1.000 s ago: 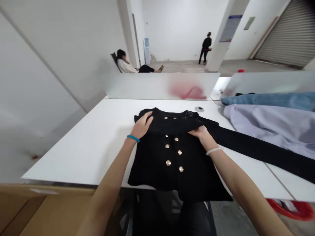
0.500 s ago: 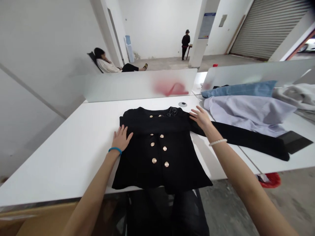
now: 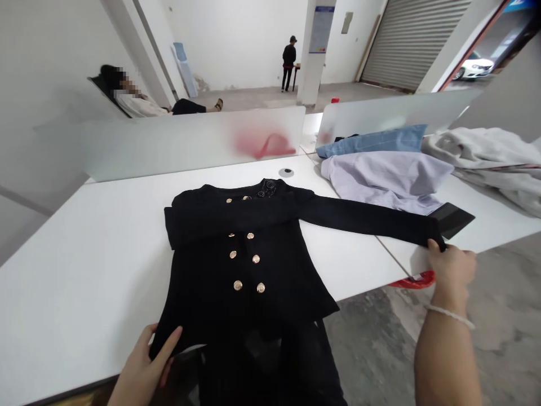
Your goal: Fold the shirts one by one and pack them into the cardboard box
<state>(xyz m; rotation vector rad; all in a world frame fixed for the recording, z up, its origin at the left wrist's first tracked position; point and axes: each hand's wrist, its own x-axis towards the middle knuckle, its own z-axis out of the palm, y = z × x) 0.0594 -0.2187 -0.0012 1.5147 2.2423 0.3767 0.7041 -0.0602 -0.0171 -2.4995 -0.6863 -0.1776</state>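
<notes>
Black jacket (image 3: 203, 265), double row of gold buttons (image 3: 256, 259), laid front up on a white table (image 3: 84, 237), its hem brought to the near edge; the neckline is trimmed with a dark rosette (image 3: 270, 185). One sleeve (image 3: 363, 214) is stretched out to the right, the other sleeve (image 3: 236, 217) folded across the chest. Writing: a blue-headed poster (image 3: 323, 31) is fixed to the far column, its lettering too small to be read; a blue sign (image 3: 519, 5) at the upper right is cut off by the frame and cannot be made out. Grip, left hand (image 3: 146, 358): closed, the lower left corner of the jacket being pinched between thumb and fingers. Grip, right hand (image 3: 452, 268): closed, the cuff of the outstretched sleeve being held at its end, just beside a dark panel (image 3: 459, 219) by which the table is partly covered. Lilac cloth (image 3: 386, 177), blue cloth (image 3: 376, 141) and grey cloth (image 3: 486, 149) are heaped beyond that sleeve.
</notes>
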